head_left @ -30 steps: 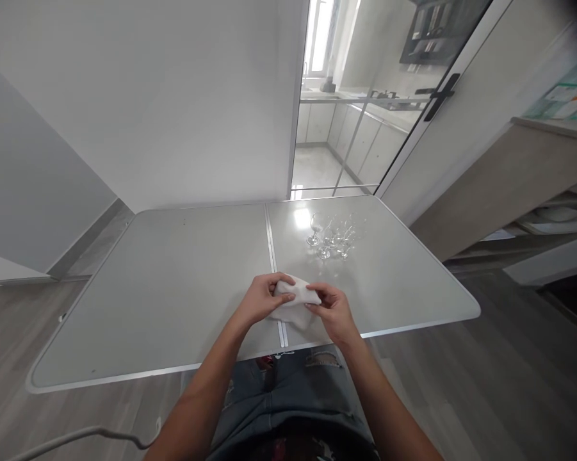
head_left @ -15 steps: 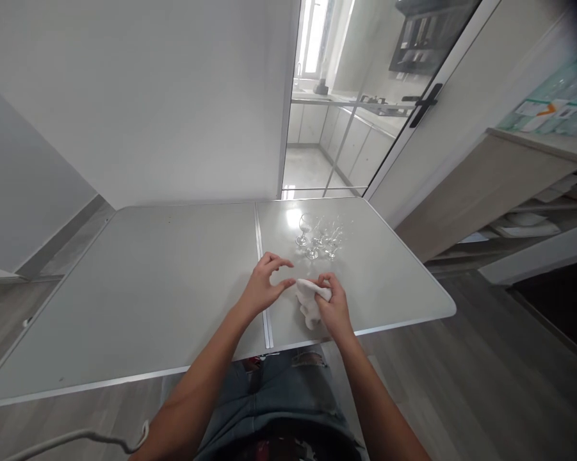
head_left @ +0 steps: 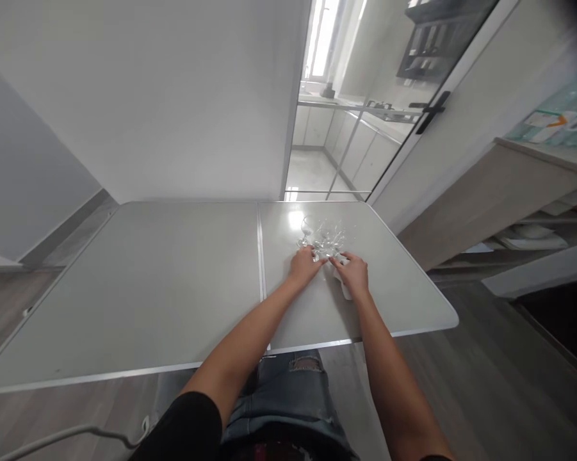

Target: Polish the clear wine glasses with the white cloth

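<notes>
Several clear stemmed glasses [head_left: 327, 234] are clustered on the right half of the table, their outlines overlapping. My left hand [head_left: 304, 266] is at the near side of the cluster, with thumb and index finger curled around the foot of one glass. Close beside it, my right hand [head_left: 354, 271] has its fingers closed on a white cloth [head_left: 345, 291] that hangs below the palm. The right thumb and fingertips also reach the near glasses; whether they touch one is hard to see.
The grey folding table [head_left: 182, 282] has a metal rim and a centre seam [head_left: 260, 256]. Behind it are a white wall and a glass door [head_left: 346, 141] onto a kitchen. To the right stands a shelf unit [head_left: 490, 173] with wrapped bottles [head_left: 561, 125] on top.
Both hands have moved forward and right, from the table's near part up to the glasses. The cloth went along in my right hand. My left hand, spread before, now curls at a glass.
</notes>
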`<state>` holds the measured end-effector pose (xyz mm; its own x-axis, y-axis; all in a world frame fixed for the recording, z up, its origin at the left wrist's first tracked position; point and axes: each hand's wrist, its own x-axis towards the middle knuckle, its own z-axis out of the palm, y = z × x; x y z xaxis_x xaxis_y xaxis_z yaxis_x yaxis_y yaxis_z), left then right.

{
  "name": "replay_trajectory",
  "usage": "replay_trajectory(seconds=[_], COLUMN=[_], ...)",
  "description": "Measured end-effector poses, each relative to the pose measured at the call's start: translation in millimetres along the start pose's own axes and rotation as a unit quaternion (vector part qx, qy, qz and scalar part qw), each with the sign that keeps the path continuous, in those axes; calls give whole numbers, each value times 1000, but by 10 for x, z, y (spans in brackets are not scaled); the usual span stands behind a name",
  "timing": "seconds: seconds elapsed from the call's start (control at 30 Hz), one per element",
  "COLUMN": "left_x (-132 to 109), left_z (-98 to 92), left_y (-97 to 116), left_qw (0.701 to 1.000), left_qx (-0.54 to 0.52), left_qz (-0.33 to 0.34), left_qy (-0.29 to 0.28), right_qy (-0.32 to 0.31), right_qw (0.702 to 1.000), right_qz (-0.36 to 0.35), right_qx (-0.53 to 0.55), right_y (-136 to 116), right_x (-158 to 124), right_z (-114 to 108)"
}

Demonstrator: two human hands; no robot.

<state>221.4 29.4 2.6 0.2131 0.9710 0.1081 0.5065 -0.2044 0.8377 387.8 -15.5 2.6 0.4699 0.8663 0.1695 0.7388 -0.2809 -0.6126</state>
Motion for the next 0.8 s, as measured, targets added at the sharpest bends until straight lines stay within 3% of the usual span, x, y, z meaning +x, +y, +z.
replay_trajectory(seconds=[0.17, 0.3, 0.4, 0.5, 0.57, 0.67, 0.8], left_x=[83, -166, -432, -639, -753, -927, -1130], left_z=[87, -181, -690, -1393, -1884, -2527, -3059], left_y=[70, 48, -97, -452, -782, -1290, -1776], left_qw=[999, 994, 985, 977, 971, 957, 927], left_qx=[18, -63, -119, -96, -60, 14, 86], left_qz=[32, 77, 90, 77, 36, -30, -109], left_qy=[-2, 36, 88, 174, 227, 288, 349], right_qy=[23, 66, 124, 122, 70, -61, -171], right_qw=[999, 997, 991, 984, 979, 962, 947], right_qz=[-3, -19, -56, -106, -141, -190, -211], right_qx=[-23, -20, 19, 79, 130, 188, 171], right_y=[-22, -10, -157, -549, -931, -1595, -2431], right_x=[54, -52, -223, -521, -793, -1209, -1510], right_z=[165, 178, 218, 391, 587, 946, 1401])
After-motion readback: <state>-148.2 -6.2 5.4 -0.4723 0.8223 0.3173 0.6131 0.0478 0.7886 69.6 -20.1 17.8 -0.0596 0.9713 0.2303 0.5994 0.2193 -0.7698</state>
